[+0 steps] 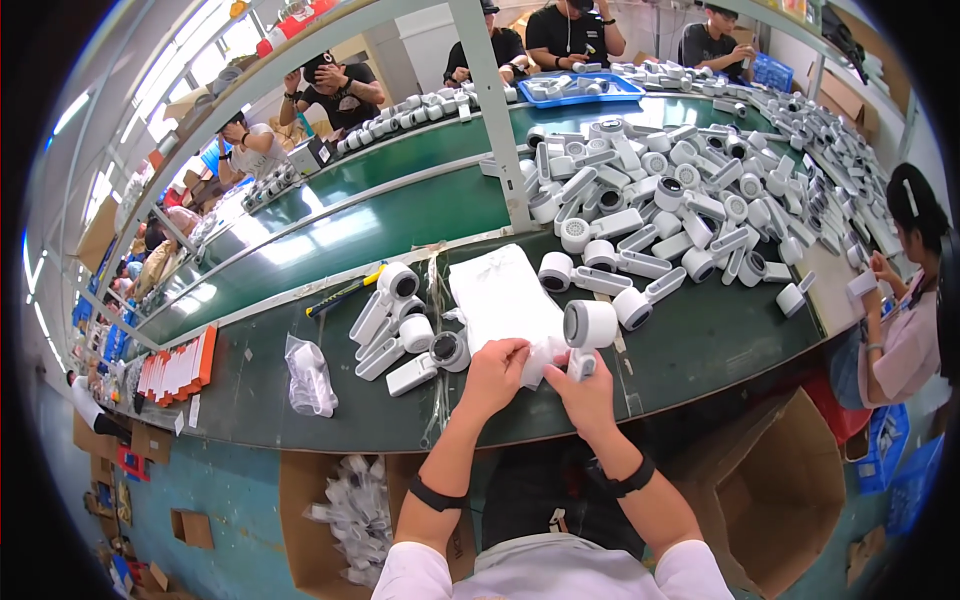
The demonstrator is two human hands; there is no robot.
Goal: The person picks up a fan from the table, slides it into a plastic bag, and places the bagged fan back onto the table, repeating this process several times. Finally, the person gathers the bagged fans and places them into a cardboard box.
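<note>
My right hand (583, 395) is closed around the handle of a white handheld fan (597, 322), its round head standing up above the fingers. With thumb and fingers pinched, my left hand (496, 374) grips the edge of a clear plastic bag (541, 360), which lies between both hands beside the fan's handle. Just beyond them rests a stack of white plastic bags (500, 295) on the dark green bench. Several loose fans (410, 333) lie left of the stack. Farther left is a fan sealed in a clear bag (310, 377).
A large heap of fans (670, 200) covers the bench's right side. A yellow-and-black tool (345, 291) and orange-and-white boxes (178, 368) lie to the left. Below stand a carton with bagged fans (360, 520) and another carton (780, 490). A co-worker (905, 290) sits at right; others work across the conveyor.
</note>
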